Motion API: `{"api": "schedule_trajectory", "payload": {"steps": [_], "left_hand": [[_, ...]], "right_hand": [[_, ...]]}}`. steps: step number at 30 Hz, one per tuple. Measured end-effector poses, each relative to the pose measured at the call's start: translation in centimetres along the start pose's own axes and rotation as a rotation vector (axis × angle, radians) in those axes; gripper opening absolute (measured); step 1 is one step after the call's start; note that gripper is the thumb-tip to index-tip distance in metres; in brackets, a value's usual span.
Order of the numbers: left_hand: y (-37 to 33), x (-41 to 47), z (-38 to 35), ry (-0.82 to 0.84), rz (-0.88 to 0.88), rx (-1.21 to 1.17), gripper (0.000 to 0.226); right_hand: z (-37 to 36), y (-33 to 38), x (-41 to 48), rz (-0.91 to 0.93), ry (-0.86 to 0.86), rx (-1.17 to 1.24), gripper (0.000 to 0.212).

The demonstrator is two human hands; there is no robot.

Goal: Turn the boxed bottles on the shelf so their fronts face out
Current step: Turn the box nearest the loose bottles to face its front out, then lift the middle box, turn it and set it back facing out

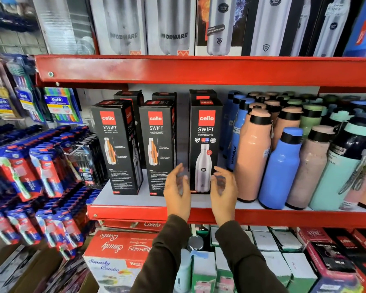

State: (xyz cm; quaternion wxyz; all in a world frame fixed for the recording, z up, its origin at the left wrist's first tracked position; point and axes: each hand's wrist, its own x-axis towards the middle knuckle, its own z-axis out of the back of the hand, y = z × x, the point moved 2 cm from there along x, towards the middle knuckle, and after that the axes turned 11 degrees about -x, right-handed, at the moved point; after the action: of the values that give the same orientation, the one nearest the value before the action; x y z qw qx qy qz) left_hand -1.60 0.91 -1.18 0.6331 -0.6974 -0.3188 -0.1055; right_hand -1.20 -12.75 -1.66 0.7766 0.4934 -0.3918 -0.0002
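Observation:
Three black Cello Swift bottle boxes stand in the front row of the red shelf (pixel 135 212). The left box (pixel 116 146) and the middle box (pixel 156 146) show a side with an orange cutaway bottle and small text. The right box (pixel 205 144) shows the steel bottle picture. My left hand (pixel 176 191) hovers open just left of the right box's lower part. Open as well, my right hand (pixel 224 191) is just right of it. Neither hand grips the box. More black boxes stand behind in a second row (pixel 202 95).
Loose pink, blue and green bottles (pixel 281 168) crowd the shelf right of the boxes. Toothbrush packs (pixel 40 170) hang on the left. Boxed steel bottles (pixel 173 26) fill the shelf above. Cartons (pixel 118 250) lie below the shelf edge.

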Motion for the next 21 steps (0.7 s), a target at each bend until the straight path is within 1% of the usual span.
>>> {"api": "schedule_trajectory", "payload": {"steps": [3,4,6,8,10,13,16,18,21], "left_hand": [[-1.6,0.4,1.5,-0.063,-0.168,0.064,0.033],[-1.9,0.7,2.2,-0.091,-0.204,0.086,0.034],[-2.1,1.3,3.6,-0.157,-0.218,0.123,0.036],[-1.7,1.9,4.9,-0.216,-0.184,0.138,0.039],[-1.0,2.6,6.1,-0.23,-0.132,0.13,0.043],[0.4,3.4,7.5,-0.138,0.002,0.116,0.046],[2.1,4.1,8.3,-0.03,0.146,0.077,0.046],[2.8,4.8,8.8,0.014,0.198,0.117,0.044],[3.5,5.9,9.7,0.073,0.241,0.098,0.04]], "right_hand": [[-1.1,2.3,-0.9,0.107,0.015,0.027,0.028],[-1.8,3.0,-1.1,0.11,0.047,0.046,0.027],[-3.2,4.1,-1.6,0.105,0.12,0.069,0.028],[-4.7,4.6,-1.8,0.085,0.203,0.091,0.031],[-6.2,4.8,-2.2,0.048,0.293,0.084,0.037],[-8.2,4.6,-2.8,-0.003,0.376,-0.008,0.043],[-9.7,4.6,-3.3,-0.036,0.386,-0.069,0.044],[-10.2,4.6,-3.4,-0.048,0.376,-0.072,0.044],[-10.5,4.6,-3.5,-0.07,0.399,-0.028,0.046]]}}
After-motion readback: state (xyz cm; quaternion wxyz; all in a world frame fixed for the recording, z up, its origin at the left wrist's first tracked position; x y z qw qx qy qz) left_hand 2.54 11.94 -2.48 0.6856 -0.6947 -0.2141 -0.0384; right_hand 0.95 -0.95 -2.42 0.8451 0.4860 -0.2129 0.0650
